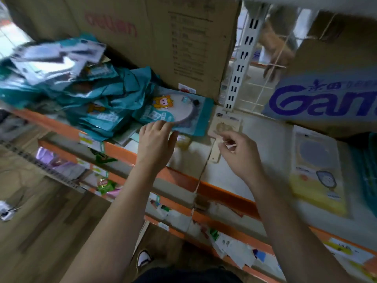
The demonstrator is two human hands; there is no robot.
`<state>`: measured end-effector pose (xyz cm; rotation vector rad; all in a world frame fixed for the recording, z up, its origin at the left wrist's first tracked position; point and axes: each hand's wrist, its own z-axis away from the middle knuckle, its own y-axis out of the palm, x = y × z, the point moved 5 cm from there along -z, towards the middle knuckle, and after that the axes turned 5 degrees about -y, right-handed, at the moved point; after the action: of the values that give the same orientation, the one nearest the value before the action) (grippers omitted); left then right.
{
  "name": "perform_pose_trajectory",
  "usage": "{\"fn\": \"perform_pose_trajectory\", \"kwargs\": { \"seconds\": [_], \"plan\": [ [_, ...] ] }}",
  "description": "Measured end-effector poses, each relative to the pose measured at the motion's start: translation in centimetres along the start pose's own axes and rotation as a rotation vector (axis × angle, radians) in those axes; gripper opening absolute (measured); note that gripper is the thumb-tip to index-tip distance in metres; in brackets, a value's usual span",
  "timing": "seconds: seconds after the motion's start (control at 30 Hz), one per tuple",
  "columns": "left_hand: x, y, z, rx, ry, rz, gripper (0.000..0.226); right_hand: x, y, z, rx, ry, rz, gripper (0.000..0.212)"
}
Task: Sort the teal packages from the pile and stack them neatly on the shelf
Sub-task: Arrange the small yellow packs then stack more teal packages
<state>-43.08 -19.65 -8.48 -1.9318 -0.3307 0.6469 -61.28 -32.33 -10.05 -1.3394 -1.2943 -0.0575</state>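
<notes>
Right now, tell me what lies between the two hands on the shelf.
Head view: a small yellowish packet lies between left hand and right hand on the pale shelf board.

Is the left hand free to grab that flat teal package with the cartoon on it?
Probably yes: the left hand is open, its fingertips already at the near edge of the teal package, with nothing between them.

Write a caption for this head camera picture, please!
Both hands reach toward a teal package on the shelf.

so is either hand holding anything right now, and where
Neither clearly. The left hand rests fingertips on the teal package's near edge; the right hand looks empty.
</notes>
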Motion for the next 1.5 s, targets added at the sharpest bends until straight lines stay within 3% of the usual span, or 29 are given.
{"fn": "perform_pose_trajectory", "kwargs": {
  "seconds": [0.5,0.97,1.33,1.5],
  "plan": [
    [20.6,-10.1,-2.3,-0.140,0.029,0.057,0.030,14.4,13.7,-4.9,-0.148,0.022,-0.016,0.028],
    [29.9,-13.8,-9.9,-0.282,-0.016,0.058,0.036,21.3,19.2,-15.8,-0.138,-0.135,-0.040,0.026],
    [37.3,-16.1,-15.5,-0.353,-0.107,0.104,0.034,29.3,25.4,-25.3,0.085,-0.366,-0.001,0.025],
    [40.7,-16.3,-18.3,-0.310,-0.068,0.129,0.032,32.8,29.9,-30.0,0.187,-0.351,0.043,0.028]
  ]
}}
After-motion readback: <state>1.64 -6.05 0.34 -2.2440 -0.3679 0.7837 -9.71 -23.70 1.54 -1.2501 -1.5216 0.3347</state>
